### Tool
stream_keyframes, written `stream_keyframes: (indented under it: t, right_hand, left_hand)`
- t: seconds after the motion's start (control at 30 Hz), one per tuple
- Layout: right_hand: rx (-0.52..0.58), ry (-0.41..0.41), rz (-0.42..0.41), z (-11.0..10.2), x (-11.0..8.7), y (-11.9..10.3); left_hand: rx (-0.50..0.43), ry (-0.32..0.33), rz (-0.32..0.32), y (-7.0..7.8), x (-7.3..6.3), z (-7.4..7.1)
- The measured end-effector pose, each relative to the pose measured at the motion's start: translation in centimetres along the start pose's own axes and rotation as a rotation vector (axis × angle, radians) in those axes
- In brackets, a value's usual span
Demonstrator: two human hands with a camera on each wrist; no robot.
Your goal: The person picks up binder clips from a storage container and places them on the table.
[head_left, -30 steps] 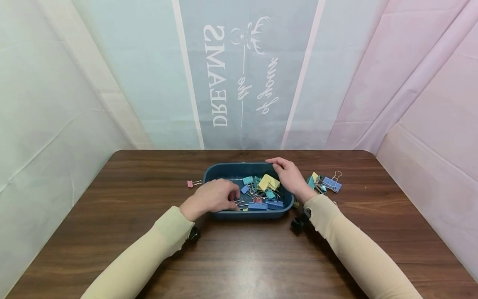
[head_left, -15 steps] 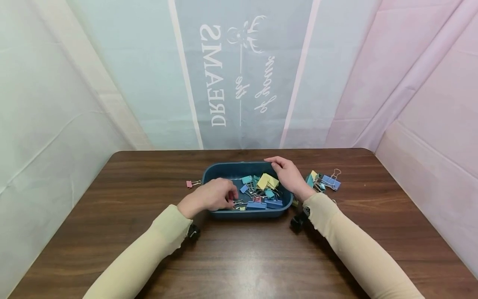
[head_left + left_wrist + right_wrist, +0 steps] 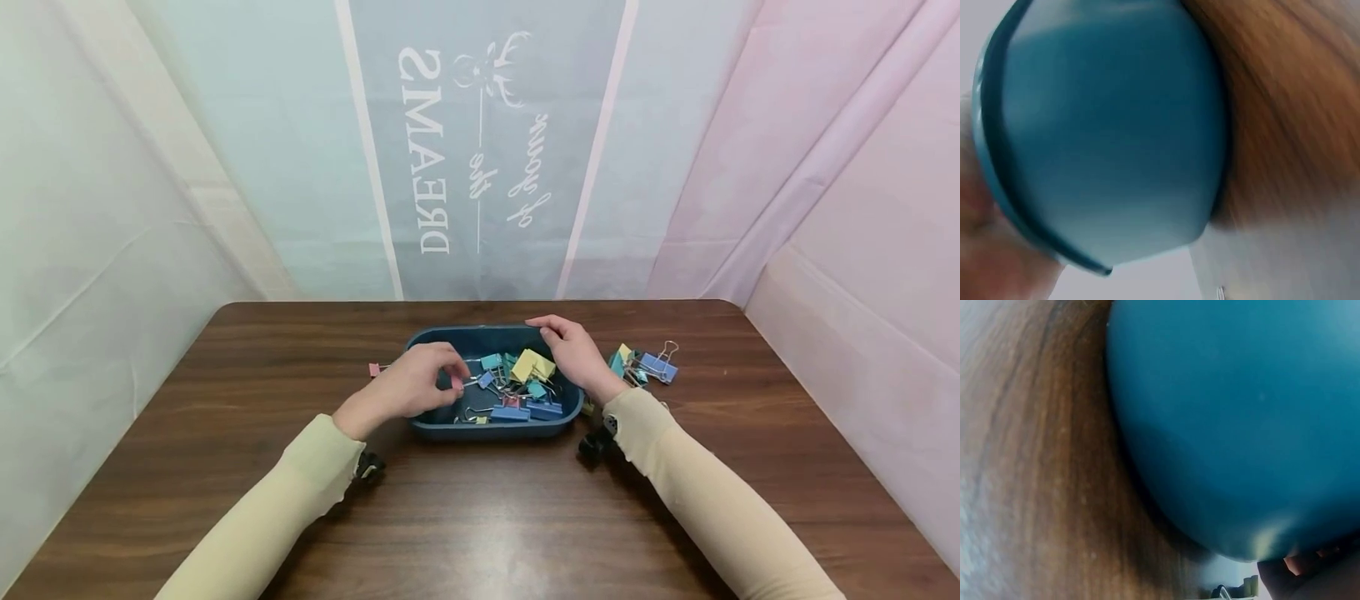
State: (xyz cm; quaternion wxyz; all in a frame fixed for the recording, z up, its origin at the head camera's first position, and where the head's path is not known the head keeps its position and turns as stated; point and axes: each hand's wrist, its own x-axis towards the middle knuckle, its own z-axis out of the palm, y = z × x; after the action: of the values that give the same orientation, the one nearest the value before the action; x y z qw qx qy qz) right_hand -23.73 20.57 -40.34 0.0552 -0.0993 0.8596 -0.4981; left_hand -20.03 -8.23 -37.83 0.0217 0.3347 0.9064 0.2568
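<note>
A dark blue plastic bin (image 3: 495,431) stands on the table, holding several binder clips in its right half. Over the bin's left part, my left hand (image 3: 408,382) pinches a small pink binder clip (image 3: 456,384) between thumb and fingers. My right hand (image 3: 577,358) grips the bin's right far corner, index finger stretched along the rim. Inside the bin lie a yellow clip (image 3: 525,367), a teal clip (image 3: 491,362) and a blue clip (image 3: 511,413). In the left wrist view, the bin's outer wall (image 3: 1110,131) hides the fingers' work.
A pink clip (image 3: 374,369) lies left of the bin, partly behind the left hand. Right of the bin, a blue clip (image 3: 658,367) and several teal and yellow clips form a loose pile on the wooden table (image 3: 480,517). A printed curtain (image 3: 487,275) hangs behind.
My left hand has risen from the bin's near left bottom and shifted left, a pink clip now showing at its fingertips. The right hand keeps its hold on the rim.
</note>
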Motion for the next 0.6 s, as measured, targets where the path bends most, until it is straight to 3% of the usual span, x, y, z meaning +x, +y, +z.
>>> stream_keyframes:
  t: [0.3,0.6]
  right_hand:
    - [0.002,0.006,-0.004,0.1,-0.1,0.2]
    - [-0.001,0.001,-0.004,0.0,0.1,0.1]
  left_hand:
    - [-0.089,0.159,-0.028,-1.8,-2.0,-3.0]
    - [-0.055,0.267,-0.067,-5.0,-4.5,-5.7]
